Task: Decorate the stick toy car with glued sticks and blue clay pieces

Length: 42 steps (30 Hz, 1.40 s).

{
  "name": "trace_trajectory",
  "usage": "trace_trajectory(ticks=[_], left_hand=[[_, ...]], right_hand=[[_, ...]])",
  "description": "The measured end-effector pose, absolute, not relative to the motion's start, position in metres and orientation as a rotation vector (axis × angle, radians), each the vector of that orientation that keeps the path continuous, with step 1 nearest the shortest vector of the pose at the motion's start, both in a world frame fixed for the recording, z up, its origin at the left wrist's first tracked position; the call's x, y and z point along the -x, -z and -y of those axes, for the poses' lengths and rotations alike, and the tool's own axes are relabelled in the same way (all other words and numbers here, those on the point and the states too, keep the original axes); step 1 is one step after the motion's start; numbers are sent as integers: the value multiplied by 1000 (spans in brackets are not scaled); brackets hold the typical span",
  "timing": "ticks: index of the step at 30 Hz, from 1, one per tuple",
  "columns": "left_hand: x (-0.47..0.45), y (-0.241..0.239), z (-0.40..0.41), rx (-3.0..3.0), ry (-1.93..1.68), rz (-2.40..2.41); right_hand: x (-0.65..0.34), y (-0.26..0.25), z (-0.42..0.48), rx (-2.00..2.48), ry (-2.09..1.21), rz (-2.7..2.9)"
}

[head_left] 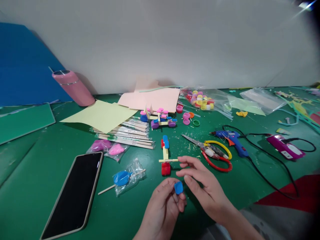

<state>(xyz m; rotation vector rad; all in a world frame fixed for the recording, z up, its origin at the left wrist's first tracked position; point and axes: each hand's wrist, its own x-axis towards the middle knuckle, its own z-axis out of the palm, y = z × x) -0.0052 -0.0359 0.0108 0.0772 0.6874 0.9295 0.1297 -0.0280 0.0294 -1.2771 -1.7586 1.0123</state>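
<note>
Between the thumb and fingers of my left hand (163, 203) is a small blue clay square (178, 187) with rounded corners. My right hand (203, 186) is just to its right, fingers stretched out and apart with nothing visible in them. Its fingertips are close to the end of a thin stick (168, 161), and I cannot tell whether they touch it. That stick lies across a small model (165, 153) with a pale strip, red clay blocks and a blue clay piece on top. Left of my hands, blue clay (122, 178) rests on an open clear wrapper beside a wooden stick (107, 190).
Scissors (215, 153) lie right of the model, near a blue glue gun (231, 138) whose cord trails to a purple power block (285, 146). A phone (75, 191) lies at left. Behind are a finished-looking clay vehicle (160, 120), wrapped sticks (132, 131) and a pink tumbler (73, 87).
</note>
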Motion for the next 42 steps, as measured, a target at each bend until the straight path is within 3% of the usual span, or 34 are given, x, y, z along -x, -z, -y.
trace_trajectory(ticks=[25,42], left_hand=[[-2,-12,39,-49,-920,-722],[-6,-17,45,17,-892,-755]], right_hand=[[-132,-27,31,1359,-899,1728],[-132,-15,45,1261,-1072,1588]])
